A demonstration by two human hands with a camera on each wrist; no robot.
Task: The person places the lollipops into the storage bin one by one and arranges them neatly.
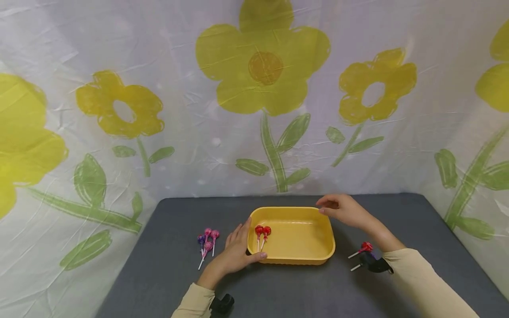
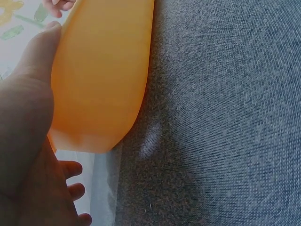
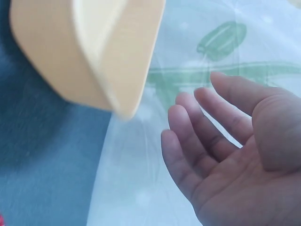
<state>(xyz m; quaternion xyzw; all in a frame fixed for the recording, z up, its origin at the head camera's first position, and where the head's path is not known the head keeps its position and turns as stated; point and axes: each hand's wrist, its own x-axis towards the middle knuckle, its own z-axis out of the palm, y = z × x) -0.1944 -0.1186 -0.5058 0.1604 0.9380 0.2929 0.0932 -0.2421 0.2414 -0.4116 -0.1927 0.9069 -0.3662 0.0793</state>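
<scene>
A yellow plastic basket (image 1: 294, 258) stands on the table with two red lollipops (image 1: 259, 230) inside, at its left end. My left hand (image 1: 234, 251) rests against its left near corner, thumb along the near rim and fingers beside the left wall. In the left wrist view the thumb (image 2: 40, 52) lies straight against the basket (image 2: 101, 70), the other fingers spread apart. My right hand (image 1: 343, 211) hovers by the far right corner. The right wrist view shows that hand (image 3: 230, 136) with bent, relaxed fingers, nothing in them, apart from the basket (image 3: 51, 52).
Several pink and purple lollipops (image 1: 207, 247) lie on the grey table (image 1: 175, 238) left of the basket. A red lollipop (image 1: 366, 247) and another, partly hidden by the wrist camera (image 1: 377, 263), lie at right. A flower-printed sheet (image 1: 191, 132) hangs behind.
</scene>
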